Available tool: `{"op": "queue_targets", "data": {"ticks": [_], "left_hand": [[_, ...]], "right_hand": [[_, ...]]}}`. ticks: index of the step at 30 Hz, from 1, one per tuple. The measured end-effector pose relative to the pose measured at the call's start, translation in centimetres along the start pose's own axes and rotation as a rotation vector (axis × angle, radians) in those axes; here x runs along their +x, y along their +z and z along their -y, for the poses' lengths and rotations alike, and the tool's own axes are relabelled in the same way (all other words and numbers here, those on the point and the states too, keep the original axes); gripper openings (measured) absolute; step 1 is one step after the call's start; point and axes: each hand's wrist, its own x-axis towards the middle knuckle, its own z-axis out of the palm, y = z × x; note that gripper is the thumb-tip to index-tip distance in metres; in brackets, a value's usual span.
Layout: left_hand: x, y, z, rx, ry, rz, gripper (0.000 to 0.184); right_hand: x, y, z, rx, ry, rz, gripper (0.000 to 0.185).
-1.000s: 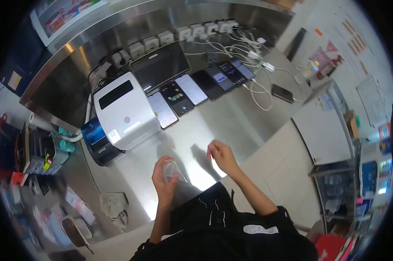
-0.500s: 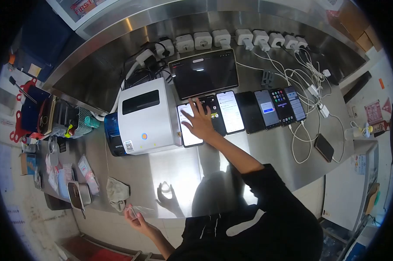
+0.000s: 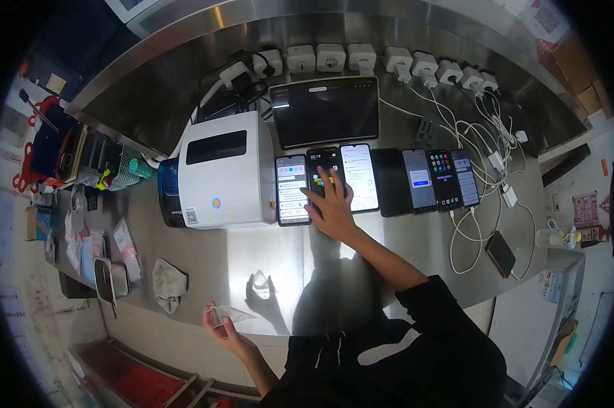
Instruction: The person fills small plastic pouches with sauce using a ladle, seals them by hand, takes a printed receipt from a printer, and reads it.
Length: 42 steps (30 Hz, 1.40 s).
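My right hand (image 3: 335,209) is spread over the lower part of a dark-screened phone (image 3: 322,157), its fingertips at the screen. Left of it lies a phone (image 3: 292,190) showing a list of notifications, and to the right a phone with a white page (image 3: 359,178). Low at the counter's front edge, my left hand (image 3: 221,326) is curled around a clear, thin plastic piece (image 3: 236,313); its exact kind cannot be made out. A crumpled grey cloth (image 3: 169,285) lies on the counter up and left of that hand.
A white label printer (image 3: 229,177) stands left of the phones, a tablet (image 3: 326,112) behind them. More phones (image 3: 419,182) lie to the right beside tangled white cables (image 3: 487,136). Packets (image 3: 125,243) and a basket (image 3: 127,163) are at the left on the steel counter (image 3: 409,265).
My right hand has moved from the leftmost phone to the dark-screened phone beside it. The leftmost phone's screen now shows a notification panel. My left hand still holds the clear plastic.
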Motion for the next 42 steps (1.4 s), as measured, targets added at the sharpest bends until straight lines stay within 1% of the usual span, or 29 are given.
{"op": "queue_targets", "data": {"ticks": [4,7,9,10,11,13,15,17,18,20,24,25,26,27,29,31,33,37,39,42], "left_hand": [[-0.5,0.3,-0.3,0.028,0.005,0.008,0.050],[-1.1,0.6,-1.1,0.066,0.010,0.026,0.052],[-1.3,1.1,-1.5,0.082,0.014,0.062,0.053],[-1.4,1.3,-1.7,0.080,0.033,0.047,0.054],[-1.6,1.5,-1.7,0.077,0.050,0.032,0.055],[-1.8,1.6,-1.7,0.071,0.041,0.057,0.055],[-1.8,2.0,-1.7,0.063,0.036,0.073,0.055],[-2.0,2.5,-1.8,0.053,0.029,0.105,0.055],[-2.1,2.7,-1.8,0.049,0.028,0.107,0.055],[-2.5,3.2,-2.0,0.062,0.027,0.167,0.054],[-3.5,3.7,-1.9,0.050,0.035,0.183,0.055],[-3.8,3.7,-1.8,0.050,0.034,0.179,0.056],[-4.0,3.5,-1.8,0.050,0.034,0.170,0.058],[-4.3,3.3,-1.8,0.054,0.034,0.143,0.058],[-4.8,2.5,-2.0,0.022,0.035,0.156,0.057],[-5.2,1.4,-2.3,0.035,0.028,0.113,0.056],[-4.8,-0.2,-2.5,0.036,0.038,0.086,0.056],[-3.4,-4.2,-2.7,0.009,0.069,0.017,0.055],[-2.3,-6.9,-2.5,-0.005,0.091,-0.032,0.055],[-0.6,-12.5,-2.4,0.048,0.173,-0.041,0.053]], "right_hand": [[0.6,0.7,0.2,0.015,0.002,0.014,0.036],[0.6,1.0,0.4,-0.036,0.014,0.028,0.039],[-0.1,0.2,0.4,-0.051,0.059,0.013,0.043],[-0.7,-0.8,0.3,-0.030,0.105,0.021,0.045],[-1.3,-1.5,-0.5,-0.041,0.121,0.013,0.045],[-3.1,-3.1,-2.8,-0.128,0.216,-0.156,0.044],[-4.7,-5.2,-6.4,-0.234,0.336,-0.270,0.043],[-6.4,-7.1,-9.5,-0.347,0.522,-0.346,0.042],[-6.9,-8.1,-10.5,-0.352,0.522,-0.349,0.042],[-8.0,-9.7,-12.0,-0.430,0.592,-0.358,0.041],[-9.1,-10.1,-13.2,-0.457,0.568,-0.316,0.040],[-9.2,-10.2,-13.1,-0.438,0.594,-0.330,0.041],[-9.1,-10.2,-13.0,-0.417,0.615,-0.341,0.042],[-9.1,-10.2,-12.8,-0.407,0.593,-0.330,0.042],[-9.2,-9.9,-12.2,-0.378,0.604,-0.399,0.045],[-9.4,-9.6,-11.0,-0.336,0.613,-0.362,0.047],[-9.7,-8.8,-10.7,-0.401,0.660,-0.380,0.047],[-10.0,-7.5,-7.2,-0.358,0.709,-0.419,0.048],[-10.0,-6.0,-3.7,-0.329,0.664,-0.423,0.047],[-9.7,-1.6,5.3,-0.182,0.444,-0.450,0.044]]}}
